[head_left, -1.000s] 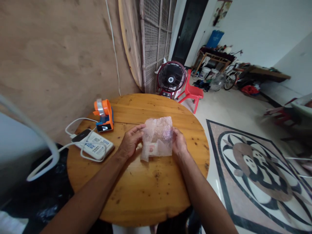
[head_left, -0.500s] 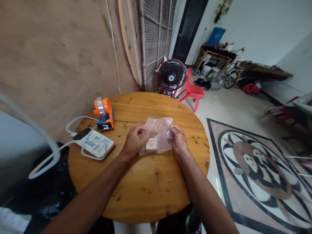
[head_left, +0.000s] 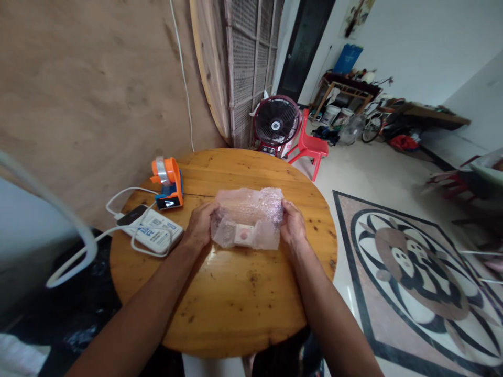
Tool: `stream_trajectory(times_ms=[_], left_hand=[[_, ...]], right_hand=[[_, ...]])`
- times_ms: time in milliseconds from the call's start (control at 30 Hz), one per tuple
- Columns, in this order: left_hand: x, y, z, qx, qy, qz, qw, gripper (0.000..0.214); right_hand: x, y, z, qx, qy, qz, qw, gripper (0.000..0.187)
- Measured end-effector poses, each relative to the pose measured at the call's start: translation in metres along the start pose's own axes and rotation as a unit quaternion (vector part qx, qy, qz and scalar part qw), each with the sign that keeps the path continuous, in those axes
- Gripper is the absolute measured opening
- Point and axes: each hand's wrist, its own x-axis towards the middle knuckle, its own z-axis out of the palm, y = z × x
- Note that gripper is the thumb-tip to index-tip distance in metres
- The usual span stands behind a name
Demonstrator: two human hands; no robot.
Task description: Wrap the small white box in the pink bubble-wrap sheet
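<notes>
A sheet of pinkish bubble wrap lies spread wide over the middle of the round wooden table. A small white box with a red mark shows through its near edge. My left hand grips the sheet's left end, fingers curled into the plastic. At the right end, my right hand pinches the sheet in the same way. Both hands rest low, close to the tabletop.
An orange and blue tape dispenser stands at the table's back left. Beside it lie a white power bank, a dark phone and white cables. A red fan and red chair stand on the floor beyond.
The bubble wrap went from held up, to bunched low, to stretched out wide. My hands have moved apart to its two ends.
</notes>
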Motion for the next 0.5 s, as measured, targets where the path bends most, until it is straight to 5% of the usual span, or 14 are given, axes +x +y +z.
stream_trajectory(times_ms=[133,267,367,500], left_hand=[[-0.001,-0.001,0.002,-0.014,0.008,-0.022,1.000,0.023],[-0.001,0.002,0.004,0.042,0.034,0.032,0.998,0.022],[-0.007,0.009,0.004,0.158,0.081,0.182,0.967,0.021],[-0.025,0.018,0.004,0.292,0.096,0.376,0.874,0.016]], right_hand=[[0.001,0.001,0.000,-0.019,0.002,-0.011,1.000,0.032],[0.002,0.002,-0.001,-0.035,-0.007,-0.004,0.999,0.033],[0.005,0.005,-0.002,-0.035,-0.015,0.003,0.999,0.030],[0.008,0.008,-0.001,-0.037,-0.011,0.011,0.999,0.026]])
